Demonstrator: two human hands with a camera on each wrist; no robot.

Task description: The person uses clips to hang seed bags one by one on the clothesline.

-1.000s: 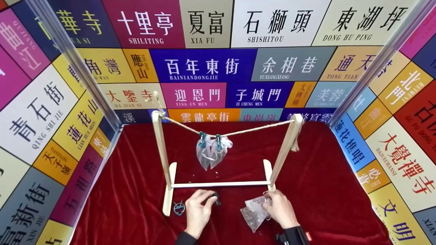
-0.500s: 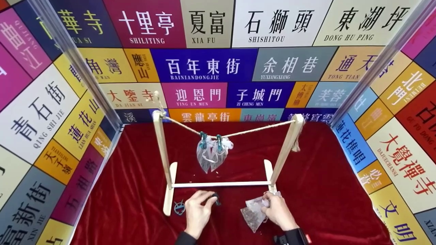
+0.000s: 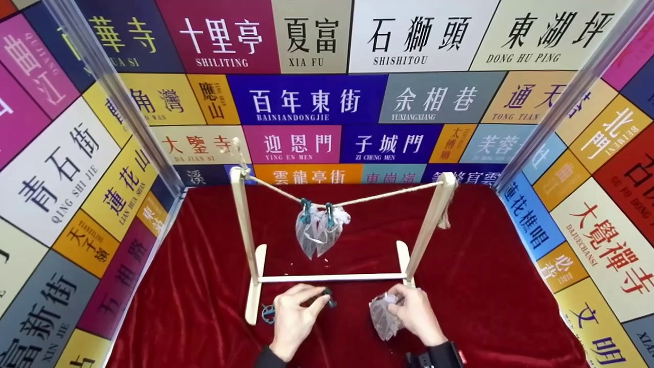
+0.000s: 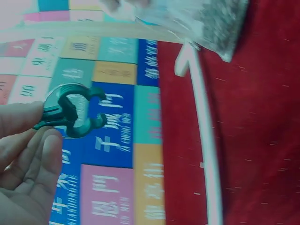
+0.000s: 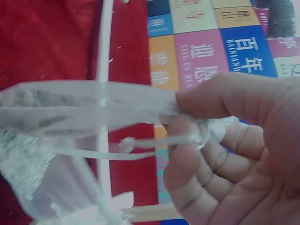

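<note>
My right grip (image 5: 248,178) pinches a sheer bag (image 5: 70,112); its white cord (image 5: 93,153) trails from my fingers, a pale bar (image 5: 104,56) beyond them.

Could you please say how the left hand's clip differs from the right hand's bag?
The clip is dark green and opaque; the bag is whitish and see-through, with contents showing. The clip has curved prongs; the bag looks soft, with a cord. The clip looks smaller than the bag. Both are pinched: the clip by the left hand, the bag by the right hand.
</note>
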